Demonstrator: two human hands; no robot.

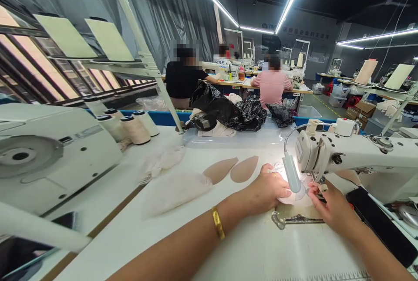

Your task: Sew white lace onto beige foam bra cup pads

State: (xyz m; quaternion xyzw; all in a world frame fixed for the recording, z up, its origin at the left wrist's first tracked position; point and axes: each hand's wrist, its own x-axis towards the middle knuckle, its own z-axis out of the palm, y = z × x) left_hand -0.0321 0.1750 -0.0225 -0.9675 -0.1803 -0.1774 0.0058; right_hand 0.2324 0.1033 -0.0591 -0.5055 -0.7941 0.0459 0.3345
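A pale fabric piece (286,200) lies under the head of a white sewing machine (355,152), lit brightly by a small gooseneck lamp (291,174). My left hand (266,190) grips its left side, fingers curled over the cloth. At its right edge, close to the needle, the fingers of my right hand (331,204) are pinched together on the fabric. The lamp hides part of the cloth between my hands. To the left of my left hand lie two tan teardrop-shaped pieces (244,169), flat on the white table (241,246).
Sheer pale fabric (178,194) lies left of the tan pieces. Thread cones (135,129) stand by another machine (48,154). Black plastic bags (228,109) are heaped behind the table. A black phone-like slab (380,222) lies at right. Co-workers (272,87) sit at machines farther back.
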